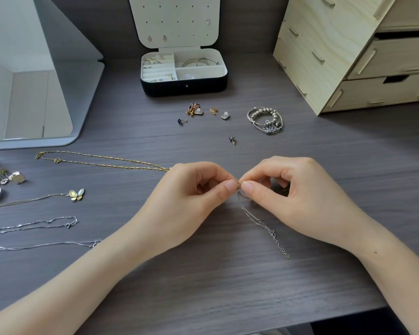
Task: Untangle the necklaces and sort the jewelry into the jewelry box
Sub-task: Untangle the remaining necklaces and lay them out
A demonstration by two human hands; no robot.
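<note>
My left hand (pixel 191 194) and my right hand (pixel 290 192) meet at the middle of the dark desk, both pinching a thin silver chain (pixel 264 226) at one spot. Its loose end trails down to the right onto the wood. A gold necklace (pixel 102 160) lies stretched to the left, its right end hidden behind my left hand. A butterfly pendant necklace (pixel 76 194) and two silver chains (pixel 34 223) (pixel 46 245) lie at the left. The open jewelry box (pixel 183 85) stands at the back with rings and bangles inside.
Loose earrings (pixel 196 111) and a stud (pixel 232 139) lie in front of the box. A pile of beaded silver bracelets (pixel 266 120) sits to the right. A wooden drawer unit (pixel 348 56) fills the back right, a mirror (pixel 29 81) the back left. More trinkets (pixel 3 182) lie at the left edge.
</note>
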